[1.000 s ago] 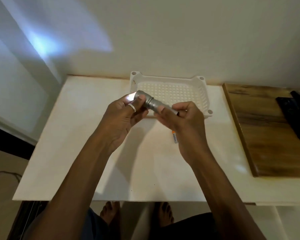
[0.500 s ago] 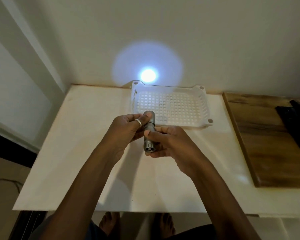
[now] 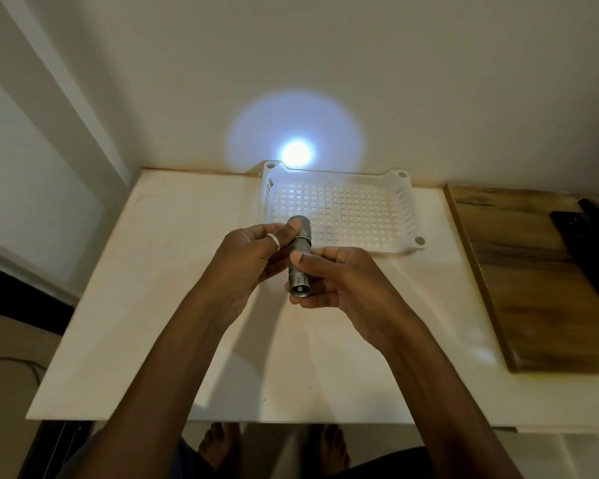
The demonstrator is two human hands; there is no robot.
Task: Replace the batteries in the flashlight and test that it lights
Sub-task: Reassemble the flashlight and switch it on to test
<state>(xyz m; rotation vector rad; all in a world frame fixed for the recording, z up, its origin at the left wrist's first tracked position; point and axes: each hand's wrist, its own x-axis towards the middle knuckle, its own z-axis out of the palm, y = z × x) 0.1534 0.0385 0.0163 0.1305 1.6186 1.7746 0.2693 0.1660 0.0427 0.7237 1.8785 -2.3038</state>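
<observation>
My left hand (image 3: 253,252) pinches the flashlight's (image 3: 300,261) head and my right hand (image 3: 339,281) cradles its tail, both grasping it above the surface (image 3: 173,305), aimed at the wall so the beam spot (image 3: 296,153) shows it works. I can read no writing.

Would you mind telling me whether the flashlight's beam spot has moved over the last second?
Yes. The beam spot swung right from the upper-left wall to just above the white basket rim.
</observation>
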